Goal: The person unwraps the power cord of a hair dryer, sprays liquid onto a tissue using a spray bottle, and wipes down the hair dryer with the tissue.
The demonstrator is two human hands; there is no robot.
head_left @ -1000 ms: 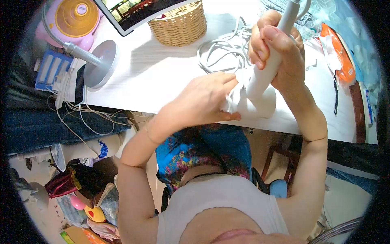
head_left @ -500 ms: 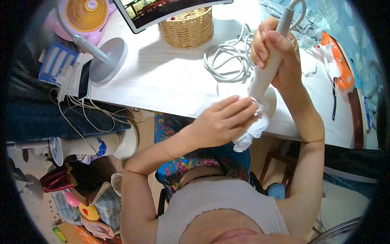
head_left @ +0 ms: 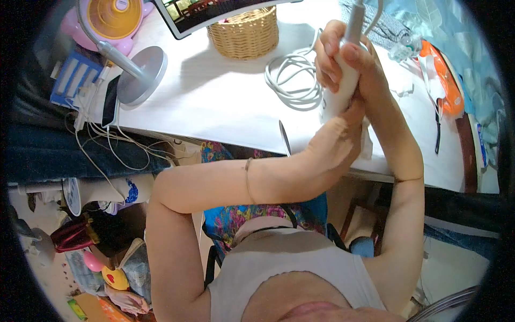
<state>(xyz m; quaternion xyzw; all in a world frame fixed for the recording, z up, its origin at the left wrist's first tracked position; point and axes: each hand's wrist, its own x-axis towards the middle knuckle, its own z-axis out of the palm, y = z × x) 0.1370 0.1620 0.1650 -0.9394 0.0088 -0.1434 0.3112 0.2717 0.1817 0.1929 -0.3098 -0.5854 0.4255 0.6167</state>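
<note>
My right hand [head_left: 351,64] is wrapped round the white handle [head_left: 340,99] of a corded device, its grey cord sleeve [head_left: 354,24] pointing up. Against the lower handle, my left hand [head_left: 340,137] is closed, with its fingers mostly hidden behind the palm. A bit of crumpled white tissue [head_left: 367,142] shows at its right side. Much of the device's lower part is hidden by my left hand and wrist. A thin dark curved rim [head_left: 284,137] stands left of that hand; whether it belongs to the device is unclear.
Coiled white cable [head_left: 292,83] lies behind my hands on the white table [head_left: 214,102]. Farther back are a wicker basket [head_left: 244,35] and a tablet [head_left: 179,24]. A lamp base [head_left: 145,78] and phone [head_left: 110,102] are left; an orange packet [head_left: 444,80] is right.
My left hand has moved up and right against the handle, its wrist turned, and now hides most of the tissue. My right hand and the device have shifted slightly left and up.
</note>
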